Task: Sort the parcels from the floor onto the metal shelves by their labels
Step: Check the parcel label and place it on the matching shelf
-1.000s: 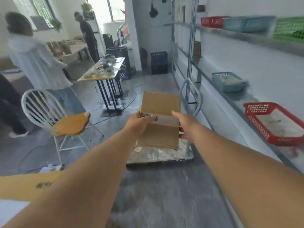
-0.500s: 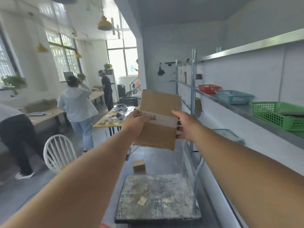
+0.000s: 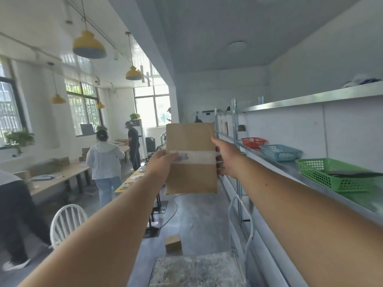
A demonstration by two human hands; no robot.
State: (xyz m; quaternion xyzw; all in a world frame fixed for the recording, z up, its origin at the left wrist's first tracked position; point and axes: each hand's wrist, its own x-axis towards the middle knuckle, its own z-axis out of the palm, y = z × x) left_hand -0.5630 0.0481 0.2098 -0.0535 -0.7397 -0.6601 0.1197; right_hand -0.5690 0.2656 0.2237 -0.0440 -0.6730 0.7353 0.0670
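Parcel (image 3: pixel 191 158), brown and flat, held up in the air, upright, out in front at the end of both arms. Gripped on its left edge by the left hand (image 3: pixel 160 164), with the thumb laid over the white strip (image 3: pixel 199 158) across the middle. Some small black marks there, too blurry to read. Gripped on its right edge by the right hand (image 3: pixel 227 160), thumb up along the side and fingers curled round the back. Not touching the metal shelves (image 3: pixel 288 166) on the right, but close beside them.

Saw three baskets in a row on the middle shelf: green basket (image 3: pixel 310 172) nearest, with something dark and flat inside, then blue basket (image 3: pixel 277 155), then red basket (image 3: pixel 251 141) farthest away. Saw a small brown box (image 3: pixel 173 243) down on the grey floor, just past the far end of a scuffed metal cart (image 3: pixel 196 272). Off to the left, a white chair (image 3: pixel 66 222), long tables, a person in a white top (image 3: pixel 104 160) facing away, and yellow lamps (image 3: pixel 89 45) hanging from the ceiling.
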